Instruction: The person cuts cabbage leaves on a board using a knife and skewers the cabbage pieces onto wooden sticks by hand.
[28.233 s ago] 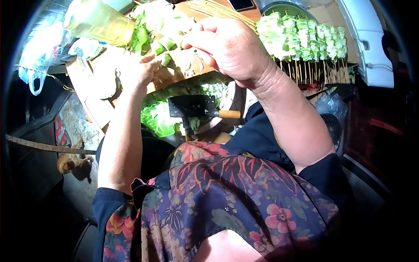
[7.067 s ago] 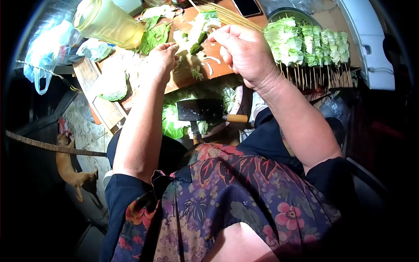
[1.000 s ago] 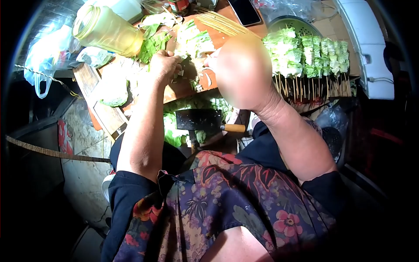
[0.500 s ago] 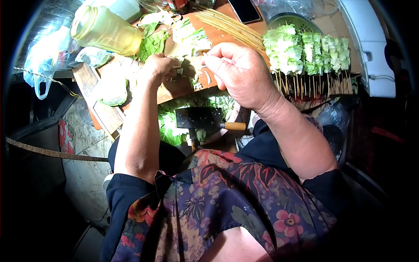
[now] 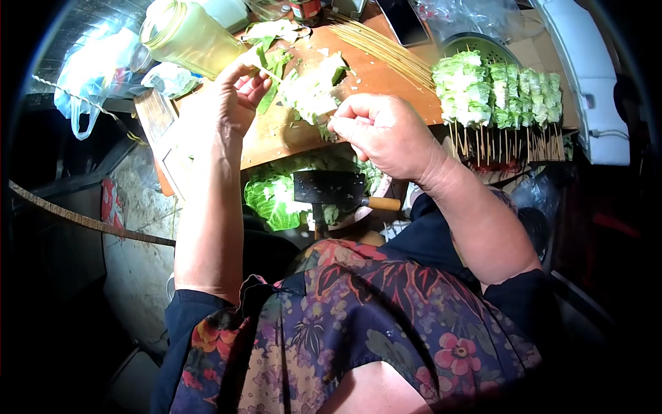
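My left hand is raised over the left part of the wooden board, its thumb and fingertips pinching a small piece of green leaf. To its right, my right hand is closed in a pinch on the end of a thin skewer near the board's front edge. Pale leaf pieces lie just beyond my right fingertips, and most of that skewer is hidden. Loose green leaves lie behind my left hand. Bare skewers are spread at the back of the board.
Several leaf-filled skewers rest at the right beside a green strainer. A cleaver lies below the board's front edge, over leaves. A yellowish jar, plastic bag, and phone stand or lie around the back.
My left hand has moved left and up and turned, showing its fingers with the leaf piece. My right hand has lowered slightly in view. The whole view has shifted a little.
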`<state>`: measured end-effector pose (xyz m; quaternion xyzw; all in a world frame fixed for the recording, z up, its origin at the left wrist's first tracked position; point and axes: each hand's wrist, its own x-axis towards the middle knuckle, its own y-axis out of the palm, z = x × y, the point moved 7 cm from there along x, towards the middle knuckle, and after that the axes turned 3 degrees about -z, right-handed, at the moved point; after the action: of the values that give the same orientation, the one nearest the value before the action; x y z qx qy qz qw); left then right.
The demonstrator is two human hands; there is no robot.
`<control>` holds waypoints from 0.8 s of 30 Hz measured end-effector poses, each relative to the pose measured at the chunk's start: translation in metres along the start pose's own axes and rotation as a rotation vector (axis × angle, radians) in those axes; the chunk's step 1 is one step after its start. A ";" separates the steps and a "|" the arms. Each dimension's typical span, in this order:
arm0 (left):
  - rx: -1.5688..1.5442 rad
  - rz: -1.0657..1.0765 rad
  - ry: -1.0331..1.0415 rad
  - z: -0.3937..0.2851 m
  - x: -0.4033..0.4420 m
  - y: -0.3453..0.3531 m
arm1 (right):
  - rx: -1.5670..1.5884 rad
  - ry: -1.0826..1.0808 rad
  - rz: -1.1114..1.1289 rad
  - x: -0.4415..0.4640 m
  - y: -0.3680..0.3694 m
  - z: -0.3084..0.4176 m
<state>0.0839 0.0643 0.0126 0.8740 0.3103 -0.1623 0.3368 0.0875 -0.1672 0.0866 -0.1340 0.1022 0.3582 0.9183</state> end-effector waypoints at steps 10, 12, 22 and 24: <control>0.026 -0.056 0.073 -0.015 -0.002 -0.019 | -0.006 0.053 0.040 -0.002 0.009 0.002; 0.062 0.006 0.217 -0.025 -0.006 -0.015 | -0.013 0.059 0.051 0.000 0.010 0.002; 0.309 0.079 0.331 -0.032 -0.020 0.004 | 0.032 0.058 0.032 -0.002 0.009 -0.003; 0.230 0.200 0.286 -0.031 -0.020 0.010 | 0.021 0.004 0.004 -0.003 0.009 -0.006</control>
<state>0.0777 0.0710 0.0503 0.9473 0.2462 -0.0368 0.2016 0.0786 -0.1646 0.0806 -0.1247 0.1080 0.3589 0.9187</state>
